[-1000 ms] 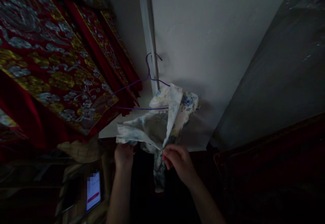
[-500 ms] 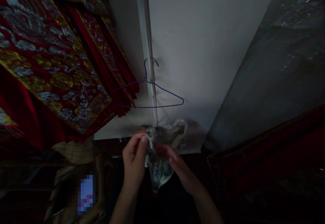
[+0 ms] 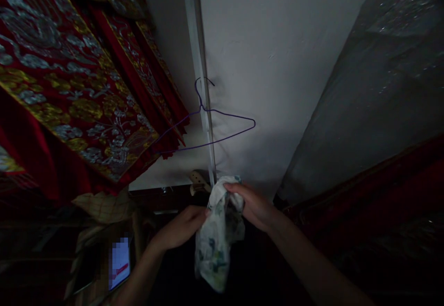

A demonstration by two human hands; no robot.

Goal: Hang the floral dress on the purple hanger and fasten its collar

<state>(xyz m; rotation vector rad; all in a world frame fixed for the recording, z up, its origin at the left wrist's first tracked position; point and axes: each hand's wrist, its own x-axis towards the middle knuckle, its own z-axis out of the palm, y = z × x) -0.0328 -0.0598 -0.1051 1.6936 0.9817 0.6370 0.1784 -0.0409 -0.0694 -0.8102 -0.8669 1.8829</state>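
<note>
A white cloth with a blue and green print hangs in loose folds between my hands. My right hand is closed on its upper edge, thumb on top. At the cloth's left side, my left hand grips it with the fingertips, which are partly hidden by the fabric. The dim light does not show what kind of cloth item it is. Above both hands, a thin purple wire hanger hangs tilted in front of a pale vertical strip, apart from my hands.
Red cloth with gold and silver embroidery hangs at the left. A lit phone screen shows at lower left. A white wall stands ahead, with clear plastic sheeting at the right and dark red fabric below it.
My right hand has moved up to the cloth's top edge, and my left hand has moved lower. The cloth now hangs longer and lower. The hanger has swung, its right end rising.
</note>
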